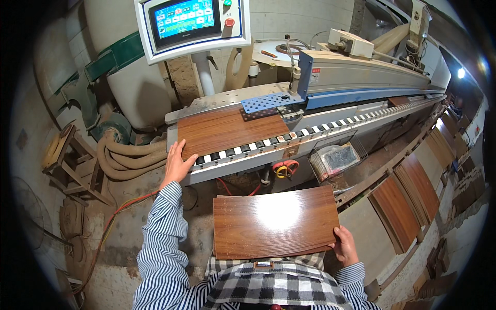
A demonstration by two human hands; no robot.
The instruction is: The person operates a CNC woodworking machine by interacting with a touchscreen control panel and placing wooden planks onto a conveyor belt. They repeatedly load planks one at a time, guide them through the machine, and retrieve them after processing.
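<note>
head view, board (227, 129): lying flat on machine (361, 75), beside rollers (281, 138)
left hand (179, 162): spread at board's near left corner
right hand (345, 246): pinching stacked boards (274, 225) by right edge, before machine
handling: likely stiff, light, slick; best held by edges

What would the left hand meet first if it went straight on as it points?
Likely the flat, brown wood-grain panel on the grey metal machine; the left hand seems right at its left edge, though exact contact is unclear.
</note>
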